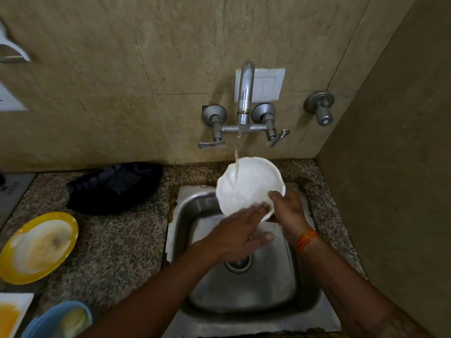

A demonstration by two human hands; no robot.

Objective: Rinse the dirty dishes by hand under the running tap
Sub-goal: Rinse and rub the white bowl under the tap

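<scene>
- A white plate is held tilted over the back rim of the steel sink, under water falling from the wall tap.
- The right hand grips the plate's near-right edge, thumb on its face.
- The left hand, fingers straight, presses flat on the plate's lower edge.
- The sink basin lies open beneath both hands.
- On the worktop left of the sink: a dirty yellow plate, a blue bowl at the near edge, and a black tray by the wall.
</scene>
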